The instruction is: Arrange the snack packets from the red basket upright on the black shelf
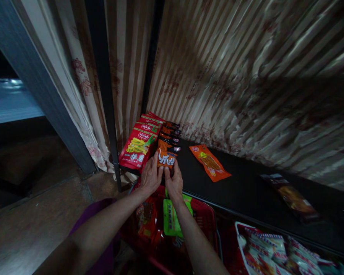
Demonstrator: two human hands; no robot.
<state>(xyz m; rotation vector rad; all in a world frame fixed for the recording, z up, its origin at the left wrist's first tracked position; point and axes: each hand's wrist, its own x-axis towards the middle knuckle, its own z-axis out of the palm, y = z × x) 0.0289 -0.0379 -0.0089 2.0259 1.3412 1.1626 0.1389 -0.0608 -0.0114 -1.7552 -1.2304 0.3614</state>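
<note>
Both my hands are on the front orange-and-black snack packet point(166, 156) of a row lying overlapped on the black shelf. My left hand point(151, 175) grips its lower left side, and my right hand point(174, 178) its lower right, with the thumbs close together at the bottom edge. Just left of that row lie several red snack packets point(137, 147), overlapped in the same way. To the right, a single orange packet point(210, 162) lies flat, apart from my hands. Under my forearms is a red basket point(210, 225) holding a green packet point(172, 217) and orange ones.
A dark boxed or bagged item point(292, 196) lies farther right on the black shelf point(240, 191). A second basket point(240, 244) with white-and-red packets stands at lower right. A black post point(106, 84) rises at the shelf's left end. Striped curtain point(232, 76) hangs behind.
</note>
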